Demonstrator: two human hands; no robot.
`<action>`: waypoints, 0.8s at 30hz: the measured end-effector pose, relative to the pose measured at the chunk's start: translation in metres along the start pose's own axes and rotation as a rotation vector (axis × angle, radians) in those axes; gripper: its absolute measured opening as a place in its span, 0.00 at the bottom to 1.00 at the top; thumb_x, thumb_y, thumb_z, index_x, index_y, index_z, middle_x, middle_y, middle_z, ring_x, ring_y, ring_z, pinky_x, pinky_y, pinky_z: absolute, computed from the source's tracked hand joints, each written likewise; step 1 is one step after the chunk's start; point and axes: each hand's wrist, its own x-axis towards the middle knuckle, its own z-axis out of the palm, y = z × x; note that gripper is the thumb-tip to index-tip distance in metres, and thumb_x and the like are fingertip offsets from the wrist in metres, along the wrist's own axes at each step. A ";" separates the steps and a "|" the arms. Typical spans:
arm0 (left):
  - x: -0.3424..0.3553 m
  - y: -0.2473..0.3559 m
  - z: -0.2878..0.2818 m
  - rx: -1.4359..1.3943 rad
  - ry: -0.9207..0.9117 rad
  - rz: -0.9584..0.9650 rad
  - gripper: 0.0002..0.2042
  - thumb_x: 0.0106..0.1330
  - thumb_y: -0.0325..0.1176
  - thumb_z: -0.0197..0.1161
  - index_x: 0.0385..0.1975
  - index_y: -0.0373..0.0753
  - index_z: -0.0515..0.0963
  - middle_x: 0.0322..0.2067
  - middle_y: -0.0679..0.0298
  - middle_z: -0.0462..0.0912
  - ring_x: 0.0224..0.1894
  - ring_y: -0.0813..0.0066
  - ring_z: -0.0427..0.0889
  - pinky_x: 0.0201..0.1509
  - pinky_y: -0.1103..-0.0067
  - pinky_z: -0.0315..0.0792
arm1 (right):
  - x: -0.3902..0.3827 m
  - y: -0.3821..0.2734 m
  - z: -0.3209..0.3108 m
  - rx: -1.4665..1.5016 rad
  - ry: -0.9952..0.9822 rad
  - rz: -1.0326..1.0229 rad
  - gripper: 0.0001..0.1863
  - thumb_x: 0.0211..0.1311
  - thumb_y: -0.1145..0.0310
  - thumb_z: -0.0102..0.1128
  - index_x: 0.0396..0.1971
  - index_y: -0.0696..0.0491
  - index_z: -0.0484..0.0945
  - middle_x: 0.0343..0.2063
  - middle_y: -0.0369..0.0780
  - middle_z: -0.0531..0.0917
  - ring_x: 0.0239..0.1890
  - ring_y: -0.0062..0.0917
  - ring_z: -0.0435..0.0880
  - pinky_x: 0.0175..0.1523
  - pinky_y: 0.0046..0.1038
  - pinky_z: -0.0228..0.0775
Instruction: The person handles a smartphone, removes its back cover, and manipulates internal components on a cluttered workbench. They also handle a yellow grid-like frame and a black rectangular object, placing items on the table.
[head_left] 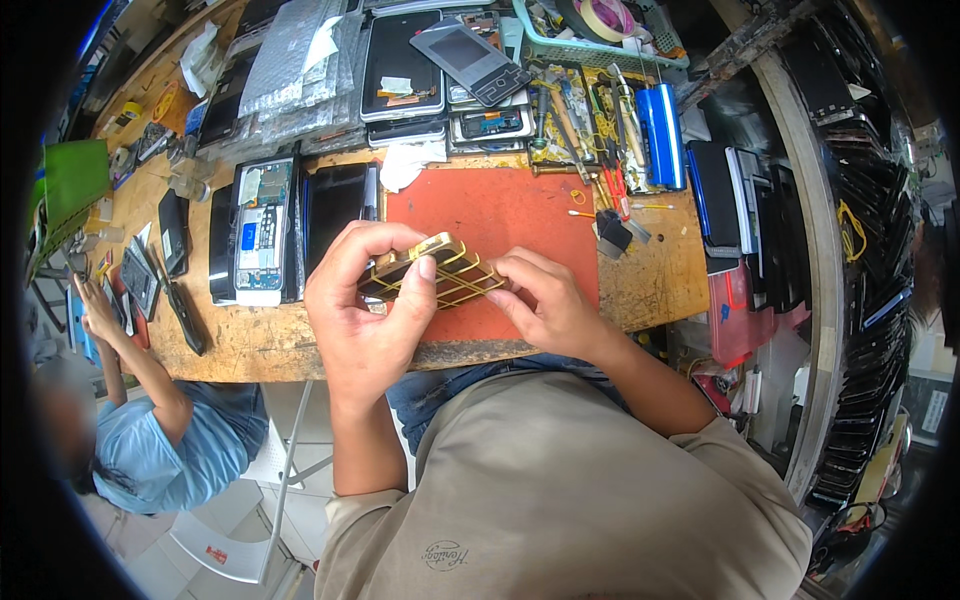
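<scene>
My left hand [365,310] is closed round a gold-edged phone [385,263], its thumb lying along the near side. Several yellow rubber bands [462,287] cross over the phone in a grid. At the phone's right end, my right hand [545,305] has its thumb and fingers pinched together at the bands. Whether it grips only a band or the phone's end as well, I cannot tell. Both hands hold the phone tilted above an orange-red work mat [500,205] on the wooden bench.
An opened tablet [265,225] lies left of the mat. Behind it are stacked tablets [402,65], a tool tray [580,120] and a blue case [660,135]. A screwdriver [183,318] sits at the far left. A co-worker in blue [180,440] sits there too. Device-filled shelves [850,300] stand right.
</scene>
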 end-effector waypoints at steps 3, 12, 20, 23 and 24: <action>0.002 0.002 0.000 0.010 -0.023 -0.004 0.07 0.63 0.22 0.70 0.39 0.32 0.82 0.34 0.62 0.84 0.35 0.78 0.80 0.41 0.81 0.71 | -0.001 0.001 0.001 -0.018 0.002 0.005 0.13 0.64 0.80 0.65 0.49 0.60 0.79 0.38 0.48 0.81 0.38 0.46 0.83 0.42 0.40 0.75; -0.003 -0.010 -0.014 -0.244 0.009 -0.200 0.17 0.70 0.22 0.69 0.58 0.30 0.77 0.46 0.62 0.85 0.51 0.78 0.82 0.58 0.79 0.75 | 0.001 -0.005 -0.001 -0.037 -0.017 0.047 0.14 0.66 0.80 0.64 0.51 0.60 0.78 0.39 0.48 0.82 0.41 0.46 0.84 0.46 0.39 0.76; -0.012 -0.022 -0.017 -0.262 0.102 -0.020 0.19 0.68 0.28 0.67 0.56 0.34 0.73 0.46 0.63 0.77 0.47 0.78 0.77 0.57 0.77 0.72 | 0.018 0.005 0.009 0.016 0.141 -0.097 0.18 0.72 0.77 0.58 0.60 0.60 0.77 0.47 0.46 0.84 0.50 0.39 0.84 0.57 0.37 0.75; -0.007 -0.025 0.004 -0.186 0.003 -0.091 0.33 0.60 0.37 0.61 0.67 0.33 0.68 0.59 0.52 0.72 0.62 0.64 0.72 0.73 0.66 0.61 | 0.022 0.005 0.011 -0.300 0.128 -0.190 0.20 0.69 0.75 0.62 0.60 0.56 0.80 0.42 0.45 0.82 0.49 0.41 0.80 0.61 0.42 0.70; 0.000 -0.026 0.006 -0.114 -0.064 -0.010 0.28 0.58 0.37 0.60 0.60 0.34 0.72 0.63 0.48 0.71 0.67 0.55 0.71 0.76 0.63 0.58 | 0.024 0.005 0.009 -0.360 0.131 -0.231 0.20 0.68 0.75 0.62 0.60 0.55 0.81 0.41 0.44 0.82 0.49 0.40 0.80 0.61 0.42 0.69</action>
